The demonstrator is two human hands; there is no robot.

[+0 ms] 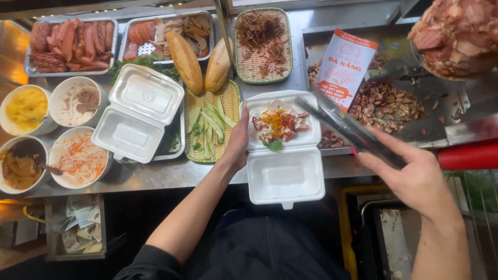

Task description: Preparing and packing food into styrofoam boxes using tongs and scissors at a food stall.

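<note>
Steel desk (155,176), food stall. Left hand (237,142) flat against open white foam clamshell box (282,155) w/ filling, steadying it. Right hand (415,176) clamped on long metal tongs (347,129), tips over box to reach filling.

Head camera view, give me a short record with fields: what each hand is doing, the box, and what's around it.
left hand: left hand steadies the edge of the open foam box
right hand: right hand grips metal tongs, tips over the box
box contents: meat pieces, orange shreds, green leaf
nearby: cucumber strips on a woven tray, two baguettes, chopped meat
</note>
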